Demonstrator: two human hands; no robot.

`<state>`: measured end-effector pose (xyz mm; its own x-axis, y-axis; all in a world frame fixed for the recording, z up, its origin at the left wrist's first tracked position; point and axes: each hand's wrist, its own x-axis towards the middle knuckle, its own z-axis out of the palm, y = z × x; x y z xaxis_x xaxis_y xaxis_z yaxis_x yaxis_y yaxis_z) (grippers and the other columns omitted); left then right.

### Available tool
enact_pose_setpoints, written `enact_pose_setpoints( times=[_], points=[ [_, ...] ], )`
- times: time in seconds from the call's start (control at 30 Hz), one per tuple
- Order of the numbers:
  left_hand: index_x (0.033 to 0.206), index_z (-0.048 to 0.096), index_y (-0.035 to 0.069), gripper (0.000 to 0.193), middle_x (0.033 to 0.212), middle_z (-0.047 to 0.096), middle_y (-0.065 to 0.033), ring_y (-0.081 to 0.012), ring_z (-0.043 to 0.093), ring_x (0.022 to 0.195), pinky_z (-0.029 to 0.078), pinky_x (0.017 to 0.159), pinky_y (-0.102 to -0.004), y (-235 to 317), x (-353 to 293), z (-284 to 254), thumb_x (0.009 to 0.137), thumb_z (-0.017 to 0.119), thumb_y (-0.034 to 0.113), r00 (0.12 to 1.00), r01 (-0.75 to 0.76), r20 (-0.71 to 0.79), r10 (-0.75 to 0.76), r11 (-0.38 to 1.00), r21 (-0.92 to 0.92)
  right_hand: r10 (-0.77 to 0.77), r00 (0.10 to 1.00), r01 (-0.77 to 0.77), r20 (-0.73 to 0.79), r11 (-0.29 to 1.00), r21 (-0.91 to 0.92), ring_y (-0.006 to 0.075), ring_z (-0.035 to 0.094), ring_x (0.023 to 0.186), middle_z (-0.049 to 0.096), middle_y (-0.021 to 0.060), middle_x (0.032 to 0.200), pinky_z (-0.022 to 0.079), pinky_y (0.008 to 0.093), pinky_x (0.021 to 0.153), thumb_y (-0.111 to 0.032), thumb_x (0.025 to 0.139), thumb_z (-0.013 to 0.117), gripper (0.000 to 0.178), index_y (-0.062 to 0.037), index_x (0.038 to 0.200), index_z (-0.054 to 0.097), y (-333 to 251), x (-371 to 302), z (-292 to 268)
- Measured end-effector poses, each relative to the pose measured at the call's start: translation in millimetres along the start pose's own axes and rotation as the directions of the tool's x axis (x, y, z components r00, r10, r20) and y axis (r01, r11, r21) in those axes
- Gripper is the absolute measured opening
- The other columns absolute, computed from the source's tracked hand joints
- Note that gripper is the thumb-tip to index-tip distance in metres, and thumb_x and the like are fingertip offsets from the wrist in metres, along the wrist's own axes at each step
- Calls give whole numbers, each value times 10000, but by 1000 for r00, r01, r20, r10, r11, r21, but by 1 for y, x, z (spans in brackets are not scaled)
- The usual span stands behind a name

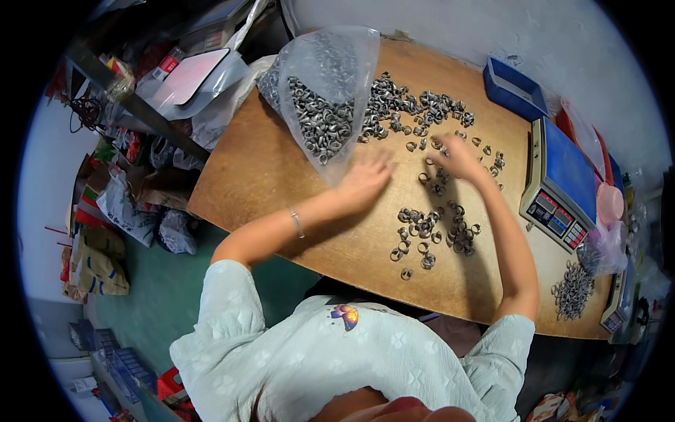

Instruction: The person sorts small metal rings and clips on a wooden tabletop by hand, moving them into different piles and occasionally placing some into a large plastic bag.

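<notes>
Small metal rings (425,224) lie loose on the wooden table (260,176) in front of the person, their openings facing every which way. A clear plastic bag (330,84), its narrow corner pointing toward the person, holds a big heap more; others are strewn beside it. The left hand (365,177) is flattened, fingers extended, just beside that corner. The right hand (455,158) curls over some rings (it's blurred, so I can't tell whether it's pinching one).
</notes>
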<state>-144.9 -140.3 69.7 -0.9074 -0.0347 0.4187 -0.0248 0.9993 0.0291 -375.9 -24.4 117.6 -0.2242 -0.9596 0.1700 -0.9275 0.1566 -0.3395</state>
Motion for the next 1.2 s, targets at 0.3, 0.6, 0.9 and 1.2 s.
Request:
enact_pose_setpoints(
  times=[0.3,0.6,0.9,1.2],
  points=[
    [1354,396,104,651,1472,200,-221,-336,186,1380,133,1056,-632,-78,-12,-32,725,562,86,958,155,145,-249,870,469,-368,920,360,135,930,81,350,389,1219,457,161,1256,327,505,989,-374,766,661,539,-58,1171,498,-103,-107,55],
    [1361,379,118,645,1443,277,-184,-294,269,1345,237,1036,-573,-101,-10,-56,765,622,159,974,76,167,-150,920,383,-185,982,189,-38,965,181,326,477,1142,536,139,1148,387,403,964,-159,776,641,274,-28,1006,571,-65,-152,34],
    [1300,397,-3,511,1372,339,-271,-412,344,1278,290,1058,-495,12,4,-23,843,574,141,998,34,47,-30,995,-96,366,903,-200,-225,821,535,331,458,1194,512,184,1251,326,385,1031,-109,788,611,459,-23,1230,516,6,-214,28],
    [1178,550,9,302,1324,437,-216,-361,405,1238,349,1035,-415,61,63,39,893,512,103,974,36,205,98,824,-565,218,966,-148,-141,909,388,336,421,1217,462,171,1272,369,410,1002,-81,620,779,582,-44,1158,562,-45,-220,26]
  ],
)
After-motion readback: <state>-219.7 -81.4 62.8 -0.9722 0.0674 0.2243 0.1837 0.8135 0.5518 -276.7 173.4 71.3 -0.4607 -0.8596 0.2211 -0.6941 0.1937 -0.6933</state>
